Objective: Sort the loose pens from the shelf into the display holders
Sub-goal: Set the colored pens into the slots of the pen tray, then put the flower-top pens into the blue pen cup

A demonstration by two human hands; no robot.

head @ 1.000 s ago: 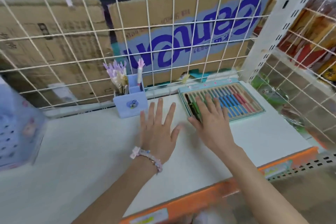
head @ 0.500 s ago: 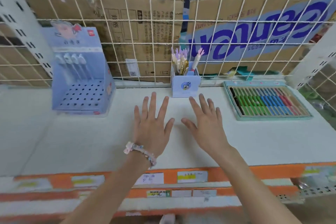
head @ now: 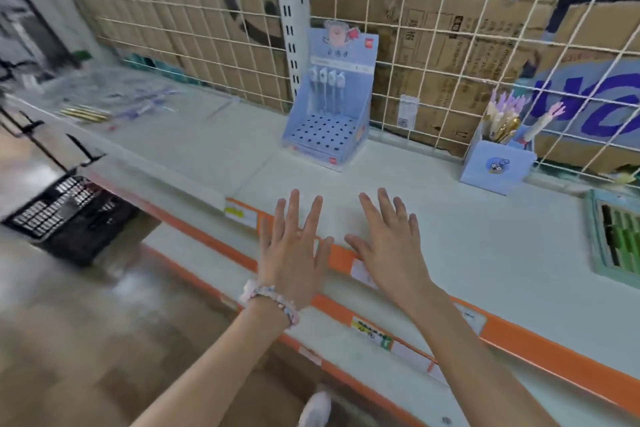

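White wire mesh (head: 450, 55) backs the pale shop shelf (head: 485, 246) we stand at, cardboard boxes stacked behind it. Our view has swung left since a moment ago: the teal tray of coloured pens (head: 614, 239), earlier in full sight, now clips the right edge, and the loose pens (head: 114, 107), gold and purple, have come into sight far along the shelf to our left, blurred. That tells us where the next pick probably lies. Both our left hand (head: 294, 246) and right hand (head: 388, 243) hover flat over the shelf's front edge, fingers spread, holding nothing, as before. The tall blue cardboard display holder (head: 329, 121) with its grid of holes stands ahead, apparently unfilled; the small blue square pen cup (head: 497, 166) to its right already carries several pens.
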